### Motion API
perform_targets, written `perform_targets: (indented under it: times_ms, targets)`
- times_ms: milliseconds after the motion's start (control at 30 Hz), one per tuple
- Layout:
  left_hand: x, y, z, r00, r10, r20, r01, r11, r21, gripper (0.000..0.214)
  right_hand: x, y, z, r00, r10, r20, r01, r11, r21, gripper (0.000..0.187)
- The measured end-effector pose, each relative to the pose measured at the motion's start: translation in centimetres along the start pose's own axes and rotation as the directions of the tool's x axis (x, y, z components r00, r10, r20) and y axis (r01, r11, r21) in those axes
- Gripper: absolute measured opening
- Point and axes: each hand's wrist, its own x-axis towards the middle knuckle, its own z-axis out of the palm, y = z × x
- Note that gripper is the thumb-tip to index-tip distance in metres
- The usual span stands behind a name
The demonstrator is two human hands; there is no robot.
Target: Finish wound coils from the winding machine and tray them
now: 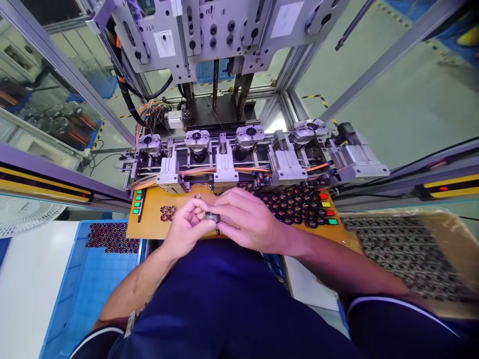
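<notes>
My left hand (186, 223) and my right hand (247, 220) meet over the front edge of an orange work board (149, 219). Both pinch a small round dark coil part (212, 217) between their fingers. A thin metal tool tip (197, 197) shows just above my left fingers. Many wound copper coils (295, 204) lie on the board to the right of my hands, and a small cluster of coils (167, 213) lies to the left. Behind the board stands a winding machine with several round chucks (197, 138).
A blue tray (86, 284) at lower left holds a patch of finished coils (110, 238). A cardboard box (449, 234) of dark parts sits at right. Green buttons (137, 202) and coloured buttons (327, 209) flank the board. A white fan (22, 214) is at left.
</notes>
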Motion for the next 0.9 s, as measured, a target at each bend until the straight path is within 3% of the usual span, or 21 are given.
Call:
perform_targets:
  times_ms: [167, 333, 500, 600, 700, 800, 900]
  targets:
    - [0.0, -0.2, 0.3, 0.991, -0.135, 0.025, 0.137, 0.982, -0.126, 0.042, 0.0, -0.2, -0.1, 0.995, 0.08, -0.052, -0.078, 0.996, 0.04, 0.04]
    - [-0.1, -0.3, -0.1, 0.997, -0.074, -0.012, 0.072, 0.994, -0.082, 0.038, 0.0, 0.0, -0.1, 0.998, 0.061, -0.03, -0.06, 0.997, 0.038, 0.037]
    - [-0.2, -0.2, -0.8, 0.998, -0.054, 0.015, 0.052, 0.99, 0.132, 0.031, 0.3, 0.1, -1.1, 0.966, 0.11, 0.233, -0.151, 0.975, 0.165, 0.021]
    - [-0.2, 0.0, -1.0, 0.996, -0.069, 0.064, 0.053, 0.971, 0.232, 0.036, 0.6, 0.5, -2.2, 0.938, 0.094, 0.334, -0.188, 0.946, 0.263, 0.011]
    - [-0.4, 0.2, -1.8, 0.999, -0.045, 0.03, 0.034, 0.956, 0.292, 0.048, 1.2, 2.6, -5.4, 0.935, 0.127, 0.33, -0.206, 0.955, 0.215, 0.009]
    - [-0.7, 0.0, -3.8, 0.995, -0.009, -0.101, 0.049, 0.916, 0.398, 0.043, 1.3, 7.3, -11.2, 0.957, 0.236, 0.167, -0.228, 0.972, -0.062, 0.01]
    - [-1.0, -0.3, -6.2, 0.97, -0.008, -0.241, 0.122, 0.88, 0.459, 0.037, 0.7, 13.2, -17.3, 0.911, 0.411, -0.039, -0.39, 0.825, -0.409, 0.01]
